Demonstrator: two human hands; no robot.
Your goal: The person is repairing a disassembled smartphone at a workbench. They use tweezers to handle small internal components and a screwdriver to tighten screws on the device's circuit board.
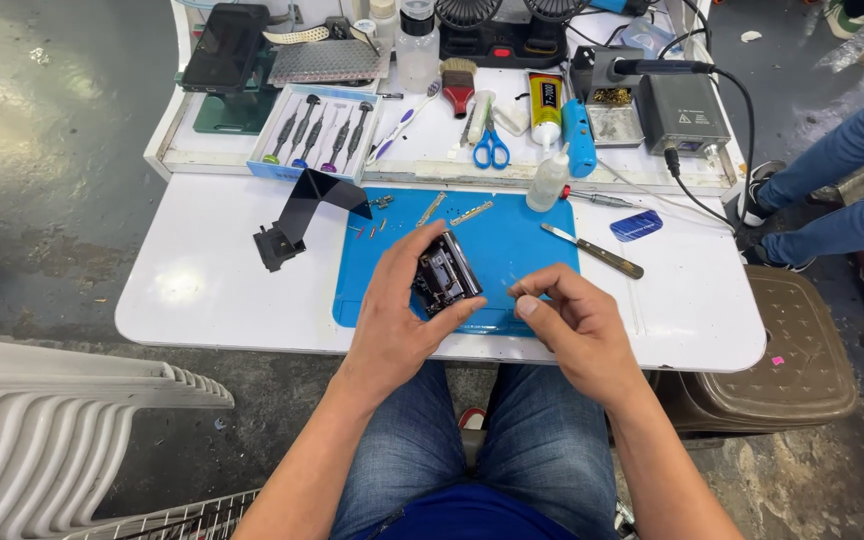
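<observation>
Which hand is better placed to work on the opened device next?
Right. The left hand already grips the small black opened device, while the right hand sits beside it, fingertips pinched, apparently holding something tiny.

Two hands are showing: the left hand (pixel 397 310) is gripping one small dark device (pixel 445 275), and the right hand (pixel 567 320) is pinching just beside it. One blue mat (pixel 522 250) is lying under the fingers. Beyond the fingertips, five screwdrivers (pixel 317 135) are sitting in one tray, and one pair of blue-handled scissors (pixel 491 148), one brush (pixel 458 85) and one glue tube (pixel 545 105) are lying near them. One metal blade tool (pixel 592 251) is lying just past the right fingers.
</observation>
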